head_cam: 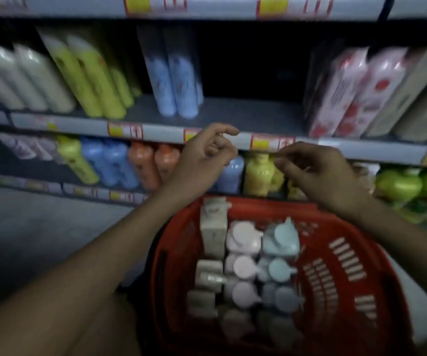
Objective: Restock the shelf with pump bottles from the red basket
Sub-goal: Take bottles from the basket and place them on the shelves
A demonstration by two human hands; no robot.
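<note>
While both arms reach forward over the basket, neither hand holds anything that I can make out.

Left hand: the left hand [204,155] is raised in front of the shelf edge [156,131], wrist bent, fingers loosely curled, forefinger stretched toward the right; empty.
Right hand: the right hand [317,173] hangs palm down just below the same edge, fingers half curled and pointing left; it looks empty, though blur makes the fingertips hard to read.
Red basket: the red basket [340,268] sits low, under and between the forearms, in front of the lower shelf.
Pump bottles: pink pump bottles [243,265] and blue pump bottles [280,268] stand in two rows inside the basket, with pale boxes [212,227] to their left.
Upper shelf: two blue bottles [176,83] stand at the middle; a dark gap lies to their right, then pink floral cartons [356,93]; yellow-green bottles [89,75] to the left.
Lower shelf: orange bottles [150,163] and a yellow bottle [258,173] stand behind the hands, partly hidden by them.
</note>
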